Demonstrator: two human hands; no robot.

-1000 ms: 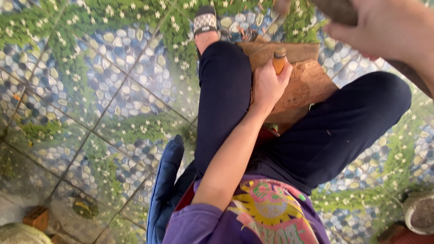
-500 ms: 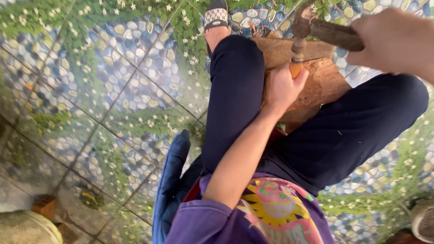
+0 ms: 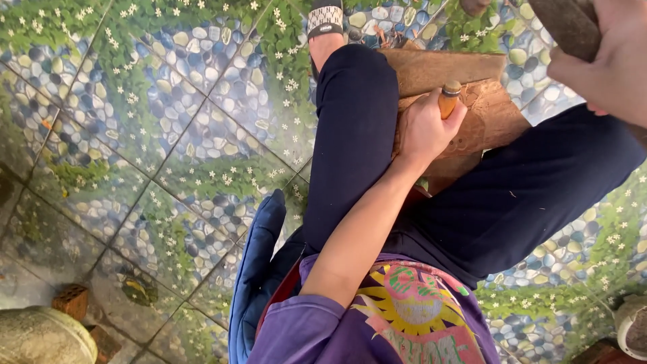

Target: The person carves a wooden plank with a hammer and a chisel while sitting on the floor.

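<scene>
Nearest, at the bottom edge, is the person's purple shirt [image 3: 317, 330] with a bright sun-like print across the front. Just left of it a blue padded cushion [image 3: 259, 269] lies on the floor under the seated body. Further left, in the near corner, a small reddish brick [image 3: 69, 301] sits beside a rounded grey stone pot [image 3: 40, 335].

The floor [image 3: 155, 148] is tiled with a picture of pebbles, green leaves and small white flowers, and it spreads over the whole left half of the scene.

From the shirt the bare left forearm runs up and away toward the middle. Both legs in dark navy trousers [image 3: 512, 202] are spread apart, the left one stretching far, ending in a sandalled foot [image 3: 325, 20] at the top edge.

Between the legs rests a rough brown block of wood [image 3: 485, 114], leaning against the left thigh. The left hand [image 3: 421, 128] is clenched around an orange-handled chisel [image 3: 449, 100], holding it upright on the block's surface, with the capped end of the handle sticking out above the fingers.

Farthest up, at the right corner, the right hand [image 3: 610, 64] is wrapped around a thick dark wooden mallet handle [image 3: 566, 23], raised well above the chisel and apart from it.
</scene>
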